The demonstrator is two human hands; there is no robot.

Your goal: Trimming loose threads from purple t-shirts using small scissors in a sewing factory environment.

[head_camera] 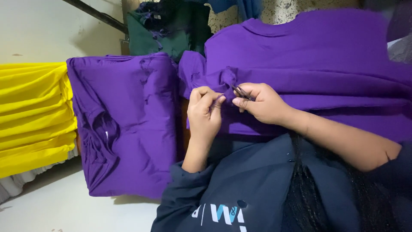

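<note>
Two bare hands are meeting near the centre of the frame over a purple garment (309,56) that is spreading across the upper right. The picture is turned sideways, so which hand is which is a reading from the arms: the hand in the dark sleeve, the left hand (205,112), is sitting just left of centre with its fingers curled nearly closed, pinching a thin purple thread or fold of the fabric between thumb and forefinger. The right hand (262,103), on a bare forearm running in from the lower right, is closing around a small pair of dark metal thread snips (240,92), whose tips are pointing at a bunched fold of the purple cloth. The two hands are almost touching.

One stack of folded purple garments (128,124) is lying at centre left on a pale desk (56,206). One stack of folded yellow garments (32,116) is lying at the far left edge, touching the purple stack. One pile of dark green cloth (171,28) is sitting at top centre. The person's navy top (240,189) is filling the lower middle of the frame.
</note>
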